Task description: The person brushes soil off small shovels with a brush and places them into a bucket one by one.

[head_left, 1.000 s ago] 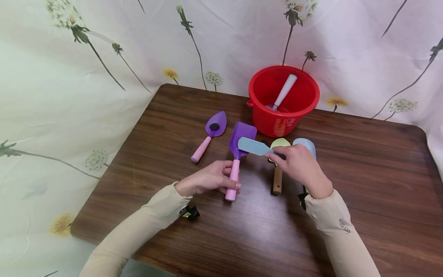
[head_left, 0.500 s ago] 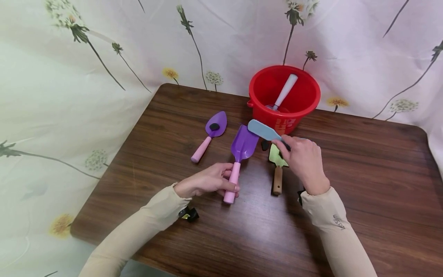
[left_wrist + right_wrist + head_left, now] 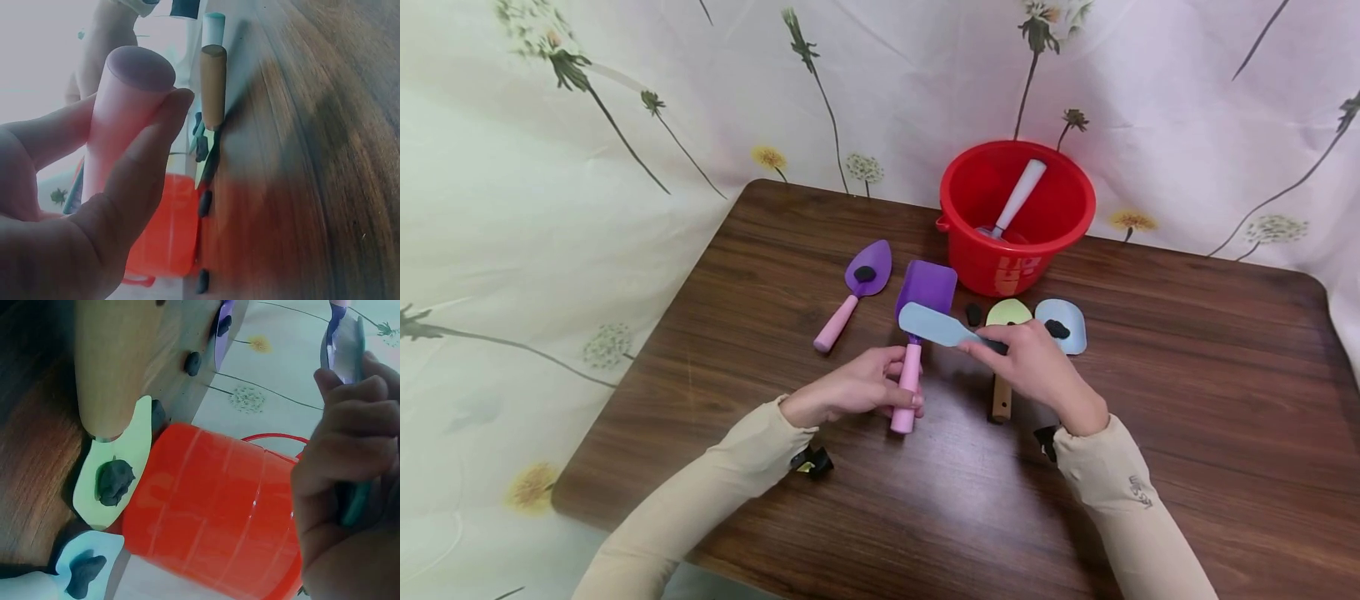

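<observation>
My left hand [image 3: 865, 387] grips the pink handle of a purple shovel [image 3: 928, 283], held above the table with its blade toward the bucket. My right hand [image 3: 1030, 358] pinches the dark grip of a flat light-blue tool [image 3: 932, 323]. That tool lies across the base of the shovel's blade in the head view; whether it touches is unclear. In the right wrist view the two overlap at the fingertips. The left wrist view shows the pink handle [image 3: 128, 119] between thumb and fingers.
Behind stands a red bucket [image 3: 977, 267] with a white-handled tool [image 3: 1021, 193] inside. A purple trowel [image 3: 874, 258] lies at left. A green trowel [image 3: 94, 469] and a light-blue shovel [image 3: 1075, 337] lie at right, each bearing a dark lump. Loose dark lumps [image 3: 192, 363] sit near the bucket.
The right hand has swung the light-blue tool up to the shovel's tip and back down to the blade's base. The shovel dipped slightly, then returned. Left hand barely moved.
</observation>
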Demonstrator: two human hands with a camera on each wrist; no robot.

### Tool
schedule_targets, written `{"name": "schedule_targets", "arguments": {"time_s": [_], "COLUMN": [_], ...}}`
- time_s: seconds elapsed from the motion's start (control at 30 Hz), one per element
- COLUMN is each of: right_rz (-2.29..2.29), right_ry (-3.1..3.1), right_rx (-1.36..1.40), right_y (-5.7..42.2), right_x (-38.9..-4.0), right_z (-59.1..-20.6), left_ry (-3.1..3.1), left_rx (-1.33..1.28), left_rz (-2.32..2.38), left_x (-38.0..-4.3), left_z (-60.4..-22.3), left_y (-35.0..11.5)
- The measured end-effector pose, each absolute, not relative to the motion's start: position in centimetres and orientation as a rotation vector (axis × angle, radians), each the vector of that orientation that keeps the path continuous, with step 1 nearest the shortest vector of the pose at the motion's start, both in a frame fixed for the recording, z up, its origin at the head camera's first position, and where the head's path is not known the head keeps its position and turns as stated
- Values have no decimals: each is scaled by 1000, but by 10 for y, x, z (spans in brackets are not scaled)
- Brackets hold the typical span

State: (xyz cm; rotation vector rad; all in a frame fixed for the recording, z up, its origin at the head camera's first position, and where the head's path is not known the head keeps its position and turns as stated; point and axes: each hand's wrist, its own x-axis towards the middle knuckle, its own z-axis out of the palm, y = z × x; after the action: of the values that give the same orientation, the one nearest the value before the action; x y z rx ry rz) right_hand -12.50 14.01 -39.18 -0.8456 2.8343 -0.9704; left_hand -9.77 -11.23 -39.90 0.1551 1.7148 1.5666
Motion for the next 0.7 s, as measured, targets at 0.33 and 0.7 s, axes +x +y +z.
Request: {"name": "schedule_targets", "arguments": {"time_s": [0.33, 0.7], "right_rz": [-848, -849], "right_ry": [3110, 3402], "right_rx": [-908, -966], "right_y": [144, 145], "right_x": [-126, -134], "right_z": [-396, -401], "left_ry": [1690, 1673], "left_rx": [178, 189], "left_rz": [1564, 1560], "left_x": [-93, -92], "left_z": [-399, -397], "left_y": [-110, -112]}}
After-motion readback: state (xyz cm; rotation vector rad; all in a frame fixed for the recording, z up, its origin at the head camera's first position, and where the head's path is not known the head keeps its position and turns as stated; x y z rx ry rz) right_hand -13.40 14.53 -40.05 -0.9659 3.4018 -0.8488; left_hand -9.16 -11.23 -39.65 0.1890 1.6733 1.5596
